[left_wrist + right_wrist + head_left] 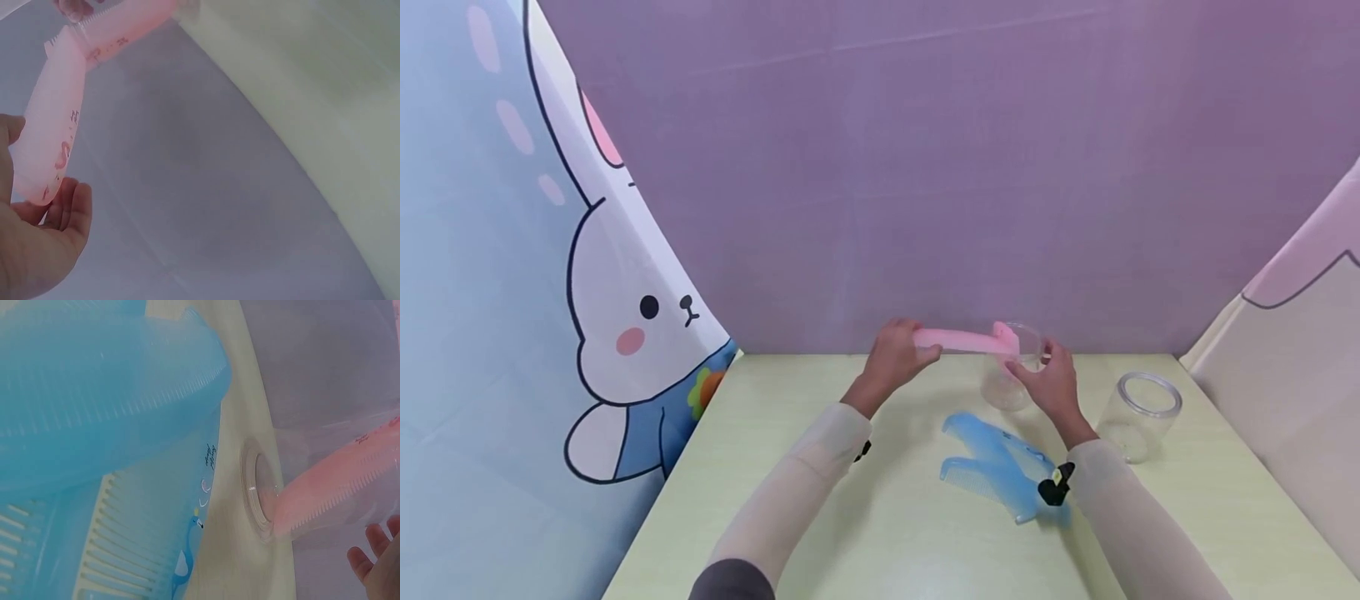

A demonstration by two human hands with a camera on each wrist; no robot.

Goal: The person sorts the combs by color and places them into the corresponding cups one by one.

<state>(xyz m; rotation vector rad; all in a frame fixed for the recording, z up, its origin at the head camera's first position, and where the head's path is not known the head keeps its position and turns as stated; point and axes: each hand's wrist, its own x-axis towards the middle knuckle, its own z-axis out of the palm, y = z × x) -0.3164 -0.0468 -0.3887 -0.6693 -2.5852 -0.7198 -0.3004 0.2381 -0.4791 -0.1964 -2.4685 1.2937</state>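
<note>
My left hand (895, 354) grips one end of a pink comb (958, 340), held nearly level above the table. The comb's far end reaches the mouth of a clear jar (1006, 396). Inside that jar a second pink comb (337, 478) leans at a slant, its teeth showing through the wall. In the left wrist view the held comb meets this second comb (128, 31) at an angle. Around the jar's upper right side, my right hand (1052, 383) holds it with thumb and fingers spread apart. Only some of its fingers (362, 562) show in the right wrist view.
Several blue combs (988, 467) lie overlapping on the table (790, 517), below the jar and by the right wrist. Another clear jar (1138, 421) with a thick rim stands to the right. A purple cloth (880, 183) hangs behind the table.
</note>
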